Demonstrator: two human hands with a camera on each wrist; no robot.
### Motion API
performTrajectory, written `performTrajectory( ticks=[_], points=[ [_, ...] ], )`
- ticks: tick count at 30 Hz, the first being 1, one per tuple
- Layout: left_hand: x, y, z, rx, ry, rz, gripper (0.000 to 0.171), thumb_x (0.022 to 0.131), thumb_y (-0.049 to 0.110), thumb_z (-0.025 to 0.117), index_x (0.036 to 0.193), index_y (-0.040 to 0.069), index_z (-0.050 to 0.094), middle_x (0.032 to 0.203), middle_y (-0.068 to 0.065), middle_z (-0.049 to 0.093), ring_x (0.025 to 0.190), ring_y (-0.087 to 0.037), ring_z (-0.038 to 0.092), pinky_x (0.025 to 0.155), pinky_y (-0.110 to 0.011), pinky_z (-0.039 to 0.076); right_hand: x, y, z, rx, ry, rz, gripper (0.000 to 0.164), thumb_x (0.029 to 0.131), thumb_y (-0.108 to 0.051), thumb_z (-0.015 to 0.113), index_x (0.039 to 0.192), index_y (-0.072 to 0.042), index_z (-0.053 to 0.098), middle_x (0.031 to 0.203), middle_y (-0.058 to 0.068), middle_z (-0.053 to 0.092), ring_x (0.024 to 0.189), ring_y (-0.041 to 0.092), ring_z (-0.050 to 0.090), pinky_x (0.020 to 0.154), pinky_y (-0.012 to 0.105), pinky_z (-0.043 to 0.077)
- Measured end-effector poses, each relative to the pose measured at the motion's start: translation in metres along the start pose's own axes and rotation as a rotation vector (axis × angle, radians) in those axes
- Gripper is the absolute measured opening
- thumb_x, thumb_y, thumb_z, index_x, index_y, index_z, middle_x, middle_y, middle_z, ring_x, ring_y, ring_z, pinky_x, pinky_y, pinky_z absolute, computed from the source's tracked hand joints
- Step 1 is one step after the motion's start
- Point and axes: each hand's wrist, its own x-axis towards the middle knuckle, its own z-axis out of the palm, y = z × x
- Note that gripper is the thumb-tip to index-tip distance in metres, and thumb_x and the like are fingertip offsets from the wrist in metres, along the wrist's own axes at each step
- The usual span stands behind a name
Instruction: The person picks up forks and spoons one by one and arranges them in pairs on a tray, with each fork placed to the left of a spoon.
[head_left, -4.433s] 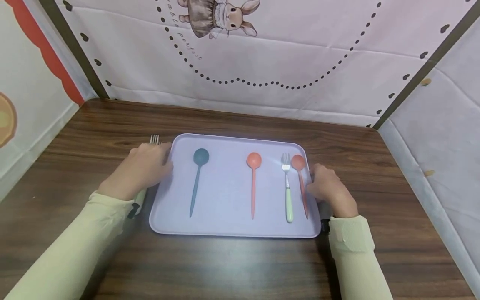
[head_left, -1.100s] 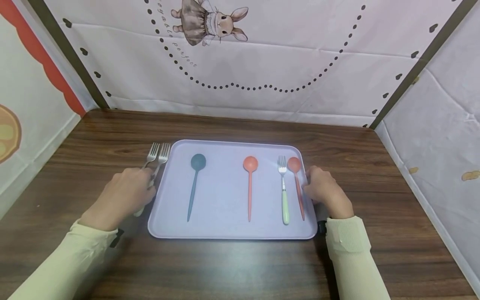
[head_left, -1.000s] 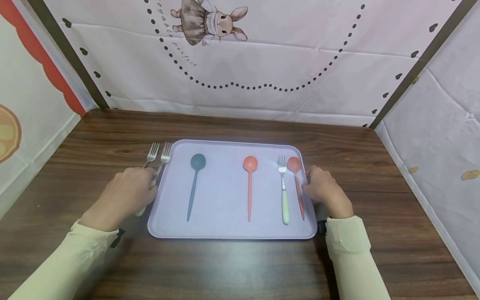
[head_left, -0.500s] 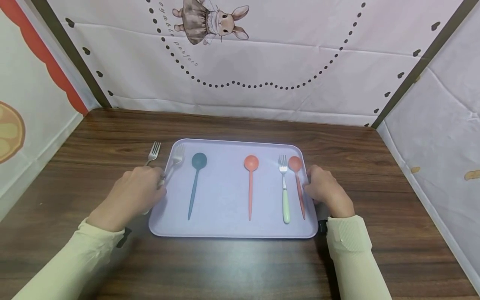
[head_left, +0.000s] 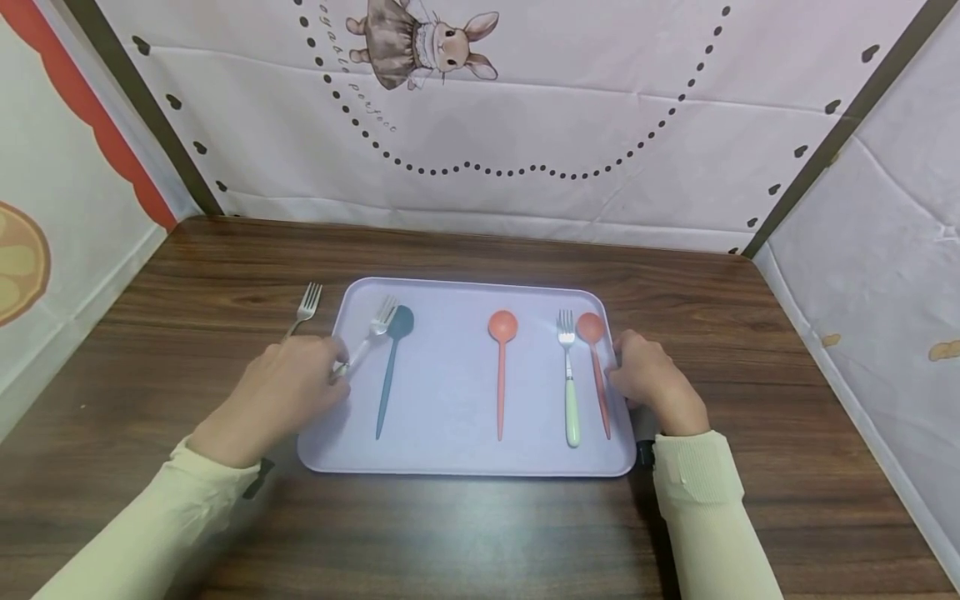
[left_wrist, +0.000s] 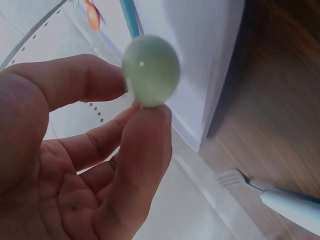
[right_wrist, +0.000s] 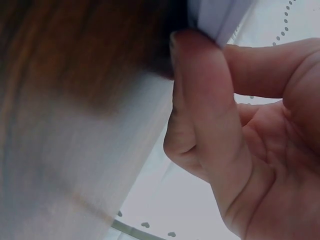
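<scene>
My left hand (head_left: 281,392) pinches a fork (head_left: 382,317) and holds it above the left part of the lilac tray (head_left: 450,454). Its tines overlap the bowl of a blue-grey spoon (head_left: 389,379) in the head view. The rounded pale green handle end (left_wrist: 151,70) sits between thumb and finger in the left wrist view. My right hand (head_left: 656,383) grips the tray's right rim, with thumb and finger on either side of it in the right wrist view. On the tray also lie a coral spoon (head_left: 501,375), a green-handled fork (head_left: 572,408) and a second coral spoon (head_left: 600,383).
Left of the tray, another fork (head_left: 307,302) lies on the dark wooden table (head_left: 450,542), partly behind my left hand. Its pale handle (left_wrist: 292,209) shows in the left wrist view. Fabric walls (head_left: 540,125) enclose the table at the back and sides.
My left hand has carried the fork from beside the tray rightward over its left rim, and the tines now reach the blue-grey spoon. My right hand has stayed on the rim.
</scene>
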Motion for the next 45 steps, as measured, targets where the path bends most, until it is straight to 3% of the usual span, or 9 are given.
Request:
performTrajectory(
  ticks=[4, 12, 18, 25, 33, 45],
  points=[
    [0.002, 0.005, 0.001, 0.023, 0.036, 0.034, 0.011, 0.082, 0.007, 0.07, 0.09, 0.001, 0.066, 0.062, -0.002, 0.052, 0.054, -0.02, 0.047, 0.045, -0.036, 0.039, -0.001, 0.0, 0.0, 0.0, -0.004, 0.0, 0.046, 0.098, -0.005, 0.057, 0.138, 0.013, 0.043, 0.114, 0.033, 0.058, 0.081, 0.032, 0.067, 0.059, 0.035, 0.058],
    [0.006, 0.017, 0.002, 0.038, 0.009, 0.036, 0.013, 0.082, 0.009, 0.07, 0.092, 0.002, 0.066, 0.064, -0.003, 0.052, 0.054, -0.02, 0.048, 0.045, -0.034, 0.039, -0.002, -0.001, 0.0, -0.003, -0.004, -0.003, 0.043, 0.099, -0.007, 0.056, 0.135, 0.012, 0.044, 0.111, 0.031, 0.06, 0.078, 0.03, 0.066, 0.058, 0.035, 0.057],
    [0.007, 0.025, 0.003, 0.017, 0.022, 0.06, 0.005, 0.083, 0.007, 0.069, 0.084, 0.006, 0.064, 0.063, -0.002, 0.049, 0.054, -0.018, 0.045, 0.044, -0.033, 0.036, -0.003, -0.002, -0.001, -0.005, -0.011, -0.008, 0.043, 0.099, -0.005, 0.056, 0.136, 0.012, 0.043, 0.112, 0.032, 0.058, 0.078, 0.031, 0.067, 0.058, 0.035, 0.058],
    [0.009, 0.037, 0.007, 0.021, 0.009, 0.084, 0.012, 0.081, 0.005, 0.067, 0.076, 0.009, 0.057, 0.063, -0.002, 0.048, 0.055, -0.018, 0.045, 0.044, -0.031, 0.037, -0.004, -0.003, -0.001, -0.012, -0.012, -0.008, 0.043, 0.098, -0.004, 0.057, 0.136, 0.012, 0.043, 0.11, 0.031, 0.059, 0.078, 0.031, 0.066, 0.059, 0.035, 0.058],
    [0.011, 0.045, 0.009, 0.032, -0.011, 0.097, 0.011, 0.082, 0.006, 0.069, 0.077, 0.006, 0.06, 0.063, -0.003, 0.048, 0.055, -0.018, 0.046, 0.045, -0.029, 0.038, -0.004, -0.003, -0.001, -0.012, -0.011, -0.009, 0.043, 0.098, -0.004, 0.057, 0.136, 0.012, 0.043, 0.11, 0.031, 0.059, 0.078, 0.031, 0.066, 0.058, 0.035, 0.058],
    [0.013, 0.056, 0.015, 0.066, 0.068, 0.196, 0.008, 0.081, 0.004, 0.07, 0.076, 0.004, 0.064, 0.063, -0.002, 0.045, 0.055, -0.016, 0.044, 0.045, -0.028, 0.038, -0.005, -0.003, -0.001, -0.006, -0.013, -0.004, 0.043, 0.099, -0.005, 0.057, 0.136, 0.012, 0.043, 0.11, 0.03, 0.059, 0.079, 0.031, 0.066, 0.06, 0.036, 0.058]
  ],
)
